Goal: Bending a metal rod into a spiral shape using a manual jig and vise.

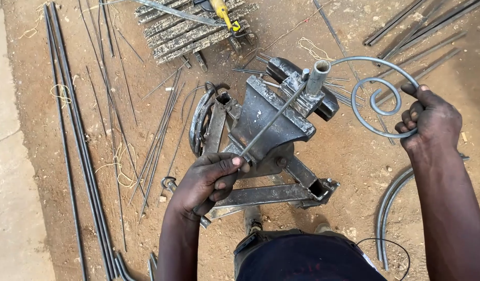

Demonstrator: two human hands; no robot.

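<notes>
Your left hand (209, 179) is closed around the near end of a thin steel rod (274, 120), thumb pressed along its top, while your right hand (430, 118) is curled shut on the outer loop of a metal scroll (383, 93). The rod runs up and away from you, across the top of the heavy vise (271, 125), to a short upright pipe (318, 77) standing at the vise's far side. The scroll's long tail arcs back to that same pipe, and its spiral centre sits just beside your right fingers, out over the bare dirt to the right of the vise.

This looks like the bending step: the piece is anchored at the pipe and you are working the curve by hand, one hand on each end. I cannot tell from here how rod and scroll meet at the pipe, or whether they are one length.

The next move, as I judge it, calls for a steady pull with both grips firm, the curve kept flat in one plane, and the anchored end seated against the pipe so it does not slip out.

Mind your footing: long straight bars (76, 140) lie in the dirt to your left, a curved strip (388, 208) lies by your right arm, and more bars (417, 26) are stacked at the far right.
</notes>
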